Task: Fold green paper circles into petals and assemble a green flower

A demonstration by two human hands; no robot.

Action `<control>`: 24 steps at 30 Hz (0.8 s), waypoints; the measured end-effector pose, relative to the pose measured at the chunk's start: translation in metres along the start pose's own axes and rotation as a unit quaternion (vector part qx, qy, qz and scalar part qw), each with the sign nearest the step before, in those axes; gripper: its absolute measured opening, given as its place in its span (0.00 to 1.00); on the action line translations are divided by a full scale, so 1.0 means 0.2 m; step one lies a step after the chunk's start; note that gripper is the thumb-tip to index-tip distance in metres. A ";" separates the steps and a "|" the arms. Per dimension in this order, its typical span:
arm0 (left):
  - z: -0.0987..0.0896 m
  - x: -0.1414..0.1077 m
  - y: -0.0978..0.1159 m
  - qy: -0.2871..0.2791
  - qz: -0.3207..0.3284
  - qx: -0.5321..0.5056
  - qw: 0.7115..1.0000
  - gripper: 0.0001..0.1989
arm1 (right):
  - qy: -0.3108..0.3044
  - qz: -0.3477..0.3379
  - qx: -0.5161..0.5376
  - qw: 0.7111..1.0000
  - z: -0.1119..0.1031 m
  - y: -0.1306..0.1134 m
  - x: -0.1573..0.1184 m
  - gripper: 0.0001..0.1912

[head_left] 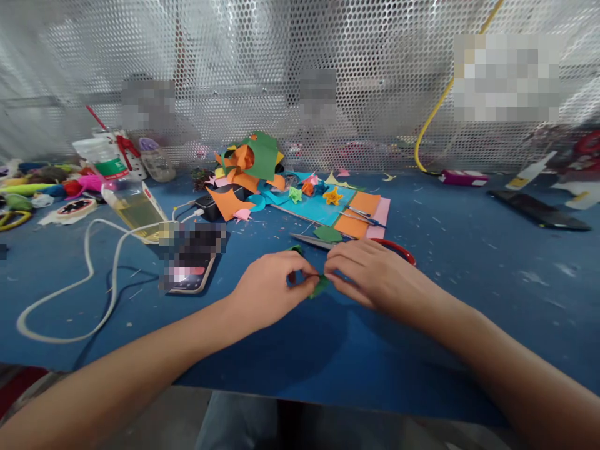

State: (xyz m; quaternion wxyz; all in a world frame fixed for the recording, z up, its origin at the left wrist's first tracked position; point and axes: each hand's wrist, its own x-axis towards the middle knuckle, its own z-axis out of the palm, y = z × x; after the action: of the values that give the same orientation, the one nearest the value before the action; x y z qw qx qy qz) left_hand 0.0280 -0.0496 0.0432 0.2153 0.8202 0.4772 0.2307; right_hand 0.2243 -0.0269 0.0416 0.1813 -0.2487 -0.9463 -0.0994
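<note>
A small piece of green paper [320, 287] is pinched between the fingertips of my left hand [269, 287], above the blue table. The fingers of my right hand [377, 270] are closed on its other side, and the fingertips partly hide the paper. Just behind my right hand lies a pair of scissors with a red handle [397, 248], its blades pointing left. Beyond the blades rests a flat green paper scrap [328, 234]. A bit of curled green paper [296, 249] shows past my left knuckles.
Folded paper flowers [332, 196] sit on blue sheets [307, 203], beside orange sheets [359, 215] and a scrap heap [253, 159]. To the left are a phone [199, 262], a white cable [65, 340] and a tilted bottle [134, 209]. A dark phone [539, 209] lies right.
</note>
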 end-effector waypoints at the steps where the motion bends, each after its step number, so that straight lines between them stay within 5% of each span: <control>1: 0.00 0.00 0.00 0.024 0.011 -0.016 1.000 0.07 | 0.031 0.015 0.021 0.999 0.00 0.00 0.00 0.06; 5: 0.00 -0.01 0.01 0.123 0.086 -0.044 0.988 0.06 | 0.136 0.095 0.166 0.972 0.00 -0.02 0.00 0.04; 11: 0.00 -0.01 0.01 0.251 0.218 0.043 0.942 0.03 | 0.180 0.133 0.292 0.930 0.00 -0.04 0.00 0.03; 24: -0.02 -0.01 0.03 0.267 0.257 0.005 0.929 0.01 | 0.213 0.104 0.222 0.946 -0.02 -0.05 -0.01 0.04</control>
State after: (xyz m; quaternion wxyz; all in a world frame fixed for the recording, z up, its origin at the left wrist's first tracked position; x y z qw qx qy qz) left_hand 0.0294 -0.0542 0.0496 0.0094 0.8239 0.2905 0.4865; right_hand 0.2223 -0.0374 0.0436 0.4385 -0.2718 -0.8527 0.0819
